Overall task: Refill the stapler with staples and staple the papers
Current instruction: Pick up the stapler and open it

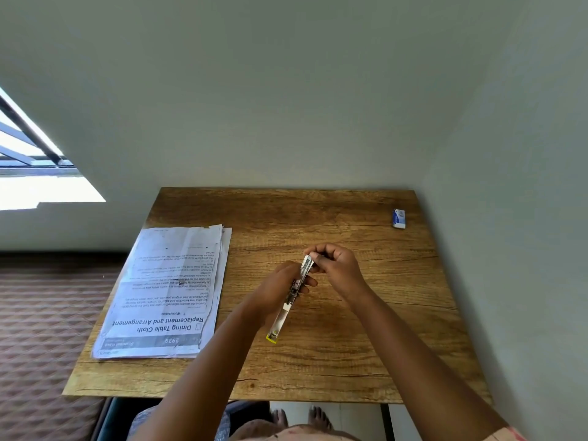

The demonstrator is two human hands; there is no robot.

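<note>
The left hand (pixel 280 289) grips the middle of a long metal stapler (pixel 290 300) above the wooden bench (pixel 334 354). The right hand (pixel 334 268) pinches the stapler's far tip. A stack of printed papers (pixel 168 291) lies at nine o'clock; a small blue-and-white box (pixel 399 218) sits at two o'clock.

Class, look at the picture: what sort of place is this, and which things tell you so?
Probably a room at home used as a small desk corner: a wooden table against plain walls, printed papers and a stapler held in both hands, a window at the left.
</note>
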